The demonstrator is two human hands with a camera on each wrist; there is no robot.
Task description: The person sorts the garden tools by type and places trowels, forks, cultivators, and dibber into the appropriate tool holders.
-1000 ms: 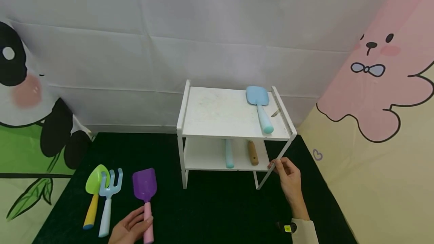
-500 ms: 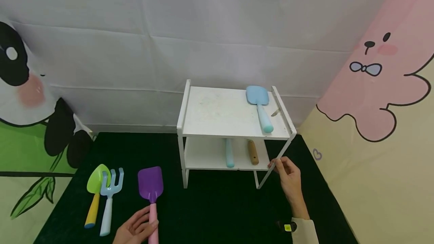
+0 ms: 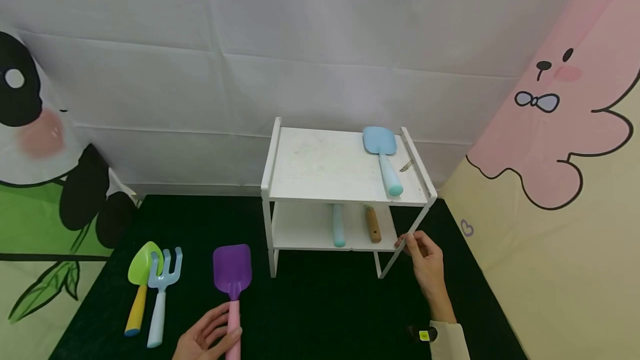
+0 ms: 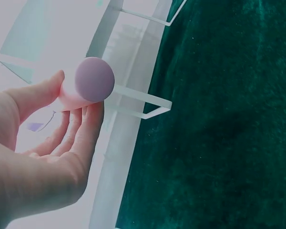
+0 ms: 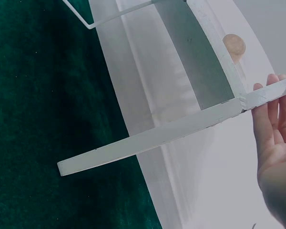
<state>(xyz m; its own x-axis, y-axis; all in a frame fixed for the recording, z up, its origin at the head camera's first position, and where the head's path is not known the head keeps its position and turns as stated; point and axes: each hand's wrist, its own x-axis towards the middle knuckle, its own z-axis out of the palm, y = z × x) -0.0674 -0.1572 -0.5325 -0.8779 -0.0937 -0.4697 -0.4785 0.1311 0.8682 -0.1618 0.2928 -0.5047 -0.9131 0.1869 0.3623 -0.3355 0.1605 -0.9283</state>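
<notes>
Left hand gripping purple shovel; right hand steadying white shelf.
The left hand is curling round the purple shovel by its pink handle above the dark worktop. The right hand, fingers nearly straight, is touching the white shelf at its front right leg.

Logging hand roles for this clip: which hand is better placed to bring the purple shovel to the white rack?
Left, likely: the left hand already grips the purple shovel by its pink handle, while the right hand touches the white rack.
</notes>
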